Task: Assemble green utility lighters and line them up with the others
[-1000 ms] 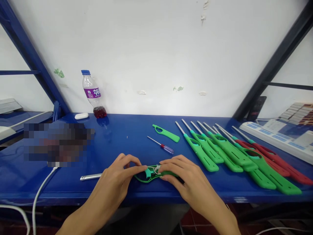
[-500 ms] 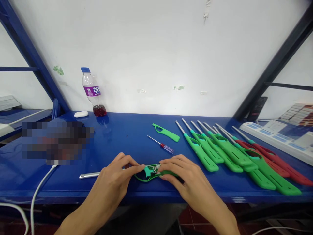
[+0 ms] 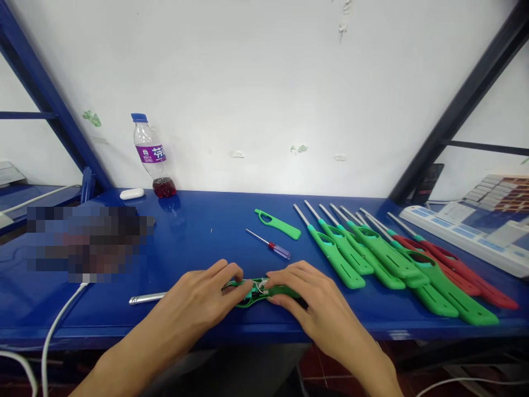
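Note:
An opened long-nosed gas lighter [image 3: 258,298] lies at the table's front edge, its inner parts and wires bared and its metal tube pointing left. My left hand [image 3: 209,292] pinches at the teal trigger part, thumb and index finger on it. My right hand [image 3: 308,289] is closed around the green handle end, thumb at the near side and fingers across the top. A loose green half shell [image 3: 285,227] rests behind the hands. Between it and my right hand lies a screwdriver [image 3: 279,250] with a purple handle. A tiny metal piece [image 3: 211,230] lies farther left.
Several green lighters [image 3: 339,264] and red lighters [image 3: 483,275] are piled at the right. Behind them runs a white power strip [image 3: 458,234]. A bottle [image 3: 151,157] and a white case [image 3: 131,193] stand at the back left, near a pixelated object [image 3: 91,237] with a white cable [image 3: 61,320].
My left hand has shifted slightly right, its fingers now farther over the teal trigger part. My right hand keeps its hold. The whole view has moved a little.

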`<state>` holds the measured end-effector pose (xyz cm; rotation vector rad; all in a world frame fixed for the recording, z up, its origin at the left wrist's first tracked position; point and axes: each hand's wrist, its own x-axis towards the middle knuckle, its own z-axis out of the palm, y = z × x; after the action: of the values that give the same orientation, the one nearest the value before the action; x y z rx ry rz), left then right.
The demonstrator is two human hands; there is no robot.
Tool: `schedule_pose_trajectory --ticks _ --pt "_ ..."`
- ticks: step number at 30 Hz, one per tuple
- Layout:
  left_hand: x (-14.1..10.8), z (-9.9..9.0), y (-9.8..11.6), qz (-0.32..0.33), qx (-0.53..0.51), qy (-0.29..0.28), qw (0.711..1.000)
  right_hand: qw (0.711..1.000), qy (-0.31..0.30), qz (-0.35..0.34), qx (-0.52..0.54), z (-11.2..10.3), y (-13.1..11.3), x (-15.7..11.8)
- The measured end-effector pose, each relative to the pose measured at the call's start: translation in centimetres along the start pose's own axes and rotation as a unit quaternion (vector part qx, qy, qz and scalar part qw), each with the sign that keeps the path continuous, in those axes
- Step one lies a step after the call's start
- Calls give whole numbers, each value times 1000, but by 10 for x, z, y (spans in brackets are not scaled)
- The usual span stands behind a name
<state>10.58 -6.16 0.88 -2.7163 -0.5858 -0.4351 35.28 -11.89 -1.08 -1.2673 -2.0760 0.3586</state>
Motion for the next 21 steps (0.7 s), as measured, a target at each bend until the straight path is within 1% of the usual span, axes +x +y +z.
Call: schedule_pose_trajectory --ticks 4,10,11,15,18,21 --pt "1 0 -2 12 -16 8 1000 1000 -8 12 -16 0 0 -1" --pt "0 15 -7 18 -23 33 999 999 -23 2 -48 2 5 -2" --pt "1 15 -8 20 -24 28 999 999 -25 1 -47 2 6 -2" --pt "5 6 -10 22 -39 -32 999 999 -22 2 -33 4 8 -2" --pt "6 0 -10 19 -46 -48 998 1000 -15 3 -22 5 7 -3" --pt "5 1 -9 10 -53 -57 997 1000 -12 5 -15 4 5 -3"
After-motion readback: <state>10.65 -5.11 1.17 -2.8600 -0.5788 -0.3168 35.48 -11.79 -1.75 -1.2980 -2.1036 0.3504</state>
